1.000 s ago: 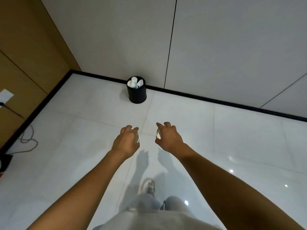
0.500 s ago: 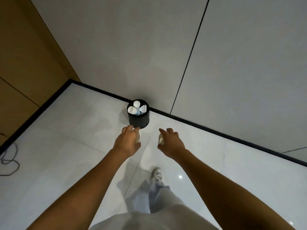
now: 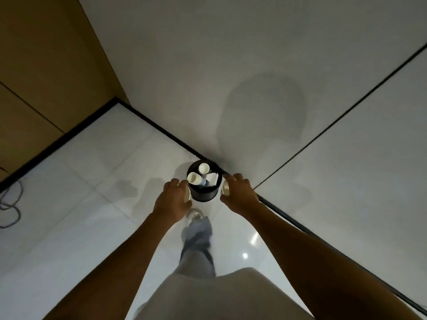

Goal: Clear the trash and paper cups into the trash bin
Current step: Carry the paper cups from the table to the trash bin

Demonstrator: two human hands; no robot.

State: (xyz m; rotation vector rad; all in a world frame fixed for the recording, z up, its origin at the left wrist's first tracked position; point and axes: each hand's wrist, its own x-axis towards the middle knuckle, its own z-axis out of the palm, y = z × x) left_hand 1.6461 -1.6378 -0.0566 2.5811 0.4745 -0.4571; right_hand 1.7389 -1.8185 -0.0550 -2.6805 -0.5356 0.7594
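A small round black trash bin (image 3: 204,195) stands on the white floor against the grey wall, holding white paper cups (image 3: 193,177) and crumpled paper. My left hand (image 3: 172,200) grips a white paper cup (image 3: 187,195), mostly hidden behind its fingers, just left of the bin. On the bin's right side, my right hand (image 3: 239,194) grips another white paper cup (image 3: 225,188), of which only the rim shows. Both hands hover at the bin's sides, slightly above it.
A grey panelled wall (image 3: 254,77) rises right behind the bin, with a black skirting along the floor. A brown wooden wall (image 3: 46,77) closes the left side. A dark cable (image 3: 11,204) lies on the floor at far left. My leg and shoe (image 3: 196,215) are below the bin.
I have walked closer to the bin. Both hands, each still holding a cup, now flank the bin instead of being short of it.
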